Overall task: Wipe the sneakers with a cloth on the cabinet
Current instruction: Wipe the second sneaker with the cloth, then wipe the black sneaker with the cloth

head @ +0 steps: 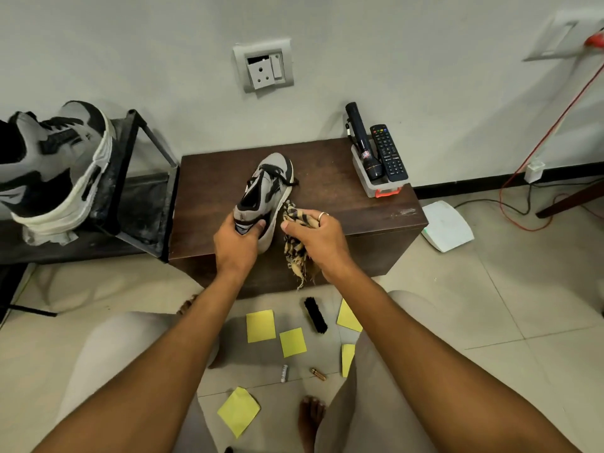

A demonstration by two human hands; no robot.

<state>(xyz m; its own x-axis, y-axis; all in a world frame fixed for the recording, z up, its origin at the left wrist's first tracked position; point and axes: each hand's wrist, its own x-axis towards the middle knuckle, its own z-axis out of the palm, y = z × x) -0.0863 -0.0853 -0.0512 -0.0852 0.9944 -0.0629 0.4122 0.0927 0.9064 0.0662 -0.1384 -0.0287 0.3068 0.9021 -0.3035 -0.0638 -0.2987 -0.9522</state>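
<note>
a second grey-and-black high-top sneaker (pixel 55 168) sat on the black metal rack (pixel 125 161) at far left. my left hand (pixel 235 243) gripped the heel of the grey-and-black lace-up sneaker (pixel 268 181) lying on the dark brown wooden cabinet (pixel 327 178), fingers curled round it. my right hand (pixel 318 237) clutched the beige-and-black checked cloth (pixel 295 250) just beside its white sole.

Two sneakers: the first sneaker (pixel 266 194) on the one dark cabinet (pixel 327 191), the second sneaker (pixel 55 171) on the one metal rack (pixel 125 158). Two hands, a left hand (pixel 235 243) and a right hand (pixel 322 238), and one checked cloth (pixel 295 246). On the floor there are five yellow sticky notes (pixel 260 325) (pixel 293 342) (pixel 349 317) (pixel 348 359) (pixel 238 411), one black brush (pixel 315 314), one battery (pixel 284 373), one brass-coloured cylinder (pixel 317 374) and one white device (pixel 446 225). One grey tray (pixel 371 188) holds one torch (pixel 362 142) and one remote (pixel 389 155). Two wall plates (pixel 263 67) (pixel 552 37)
</note>
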